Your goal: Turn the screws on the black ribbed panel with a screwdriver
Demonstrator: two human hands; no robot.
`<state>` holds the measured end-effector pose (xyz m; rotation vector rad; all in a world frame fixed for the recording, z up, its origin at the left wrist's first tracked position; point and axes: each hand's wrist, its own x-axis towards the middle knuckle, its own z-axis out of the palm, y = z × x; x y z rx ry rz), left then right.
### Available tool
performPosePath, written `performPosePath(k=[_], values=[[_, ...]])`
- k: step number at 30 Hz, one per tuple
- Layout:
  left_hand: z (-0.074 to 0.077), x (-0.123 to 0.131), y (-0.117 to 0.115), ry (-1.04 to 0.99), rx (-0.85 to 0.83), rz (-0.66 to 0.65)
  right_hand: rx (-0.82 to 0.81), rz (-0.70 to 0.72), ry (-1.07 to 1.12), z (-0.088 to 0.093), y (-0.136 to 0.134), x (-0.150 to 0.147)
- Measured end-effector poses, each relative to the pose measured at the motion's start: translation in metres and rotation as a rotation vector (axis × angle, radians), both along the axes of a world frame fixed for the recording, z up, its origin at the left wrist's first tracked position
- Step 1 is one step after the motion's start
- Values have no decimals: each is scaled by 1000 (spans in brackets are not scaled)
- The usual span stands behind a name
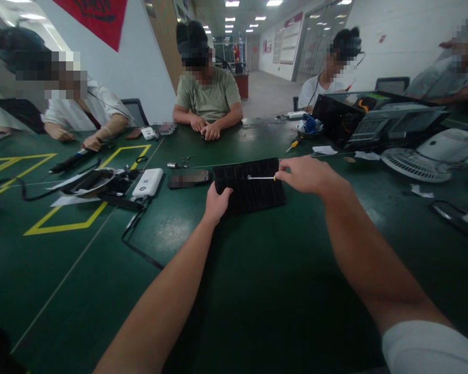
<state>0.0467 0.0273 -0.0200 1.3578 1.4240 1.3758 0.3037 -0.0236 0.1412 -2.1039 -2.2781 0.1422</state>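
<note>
A flat black panel with a ribbed surface is in front of me over the dark green table. My left hand grips its left edge, thumb on top. My right hand is closed round the short yellow end of a thin screwdriver at the panel's right side. The screwdriver's metal shaft points left across the panel, and its tip is near the middle of the panel. Whether the tip touches the surface cannot be made out.
Left of the panel lie a dark phone-like slab, a white power bank and cables. A white fan and an open black case stand at the right. Several people sit around the table.
</note>
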Motion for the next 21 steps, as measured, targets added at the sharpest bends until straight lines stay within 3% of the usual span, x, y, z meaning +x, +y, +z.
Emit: performPosePath(k=[7,14,21], values=[[-1,-2,-2,-26,-2,-19,17,44,-5,-5,3,5],[8,2,-5,-11,-8,2,68,60,-25,-10,0,15],[7,2,-5,-22,2,-1,144,15,-38,-8,-4,25]])
